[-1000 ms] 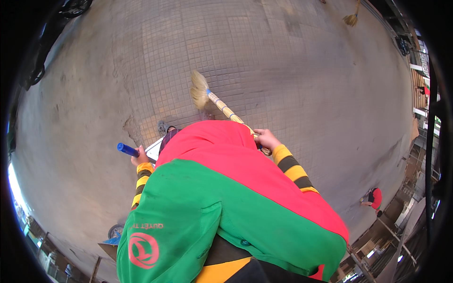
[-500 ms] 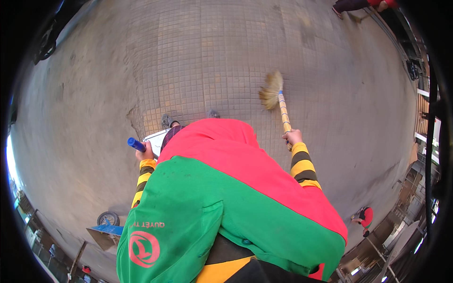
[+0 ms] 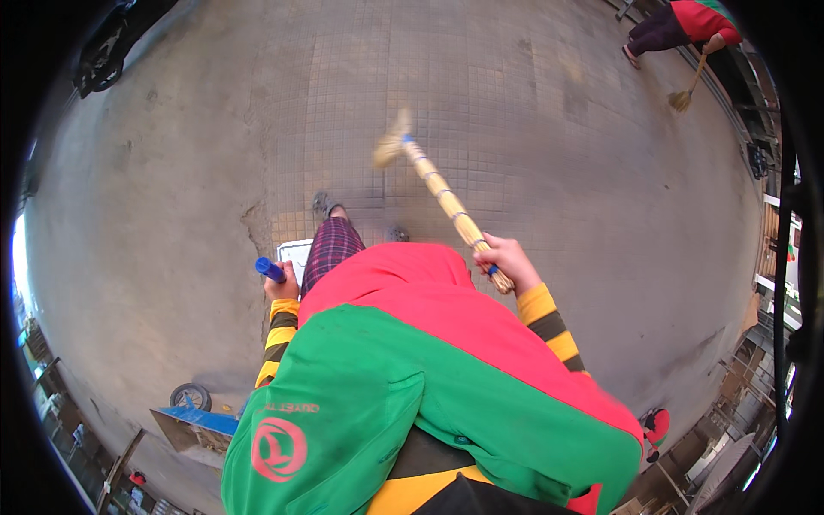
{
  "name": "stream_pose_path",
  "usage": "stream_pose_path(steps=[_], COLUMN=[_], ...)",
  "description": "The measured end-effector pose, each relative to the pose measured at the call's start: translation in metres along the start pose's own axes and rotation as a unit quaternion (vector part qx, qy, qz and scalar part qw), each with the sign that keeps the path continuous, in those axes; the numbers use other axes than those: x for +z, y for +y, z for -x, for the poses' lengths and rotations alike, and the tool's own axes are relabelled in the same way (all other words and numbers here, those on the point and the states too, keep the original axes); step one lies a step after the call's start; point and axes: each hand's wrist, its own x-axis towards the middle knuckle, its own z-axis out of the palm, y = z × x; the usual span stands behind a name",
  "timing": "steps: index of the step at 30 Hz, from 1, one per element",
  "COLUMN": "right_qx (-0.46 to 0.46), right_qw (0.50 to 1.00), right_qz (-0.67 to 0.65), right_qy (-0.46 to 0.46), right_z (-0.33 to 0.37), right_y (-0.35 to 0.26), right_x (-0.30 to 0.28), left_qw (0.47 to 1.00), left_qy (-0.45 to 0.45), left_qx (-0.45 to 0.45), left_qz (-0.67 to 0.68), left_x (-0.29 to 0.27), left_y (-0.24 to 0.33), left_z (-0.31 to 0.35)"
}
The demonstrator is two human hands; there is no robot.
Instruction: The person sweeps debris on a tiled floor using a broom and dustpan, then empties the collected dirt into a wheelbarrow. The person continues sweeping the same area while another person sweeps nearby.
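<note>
My right hand (image 3: 506,260) is closed around the lower end of a straw broom (image 3: 442,193), whose pale handle is bound with dark and blue bands. The broom's bristles, blurred by motion, point forward and to the left over the tiled floor. At my left side, my left hand (image 3: 281,281) grips the blue handle of a dustpan (image 3: 296,250). Only part of its white pan shows beside my plaid trouser leg. My body hides the rest.
A blue wheelbarrow (image 3: 202,421) with a black wheel stands at lower left. A co-worker (image 3: 691,26) holds another broom (image 3: 681,100) at upper right. A person in red (image 3: 657,427) is at lower right. A dark vehicle (image 3: 112,51) stands at upper left.
The broom has swung from right to left and its handle now slants left. My left foot has stepped forward. More of the co-worker and the second broom shows at upper right.
</note>
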Motion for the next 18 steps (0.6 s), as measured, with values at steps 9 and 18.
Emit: stream_pose_path(steps=[9, 18], right_qx=[-0.026, 0.067], right_qw=[0.976, 0.964], right_qz=[0.217, 0.003], right_qy=[0.0, 0.256], right_z=[-0.17, -0.212], right_y=[-0.014, -0.011], right_x=[0.145, 0.019], left_qw=[0.995, 0.986], left_qy=[0.018, 0.01], left_qx=[-0.095, -0.159], left_qz=[0.002, 0.057], left_x=[-0.003, 0.029], left_y=[-0.005, -0.031], left_z=[-0.037, -0.131])
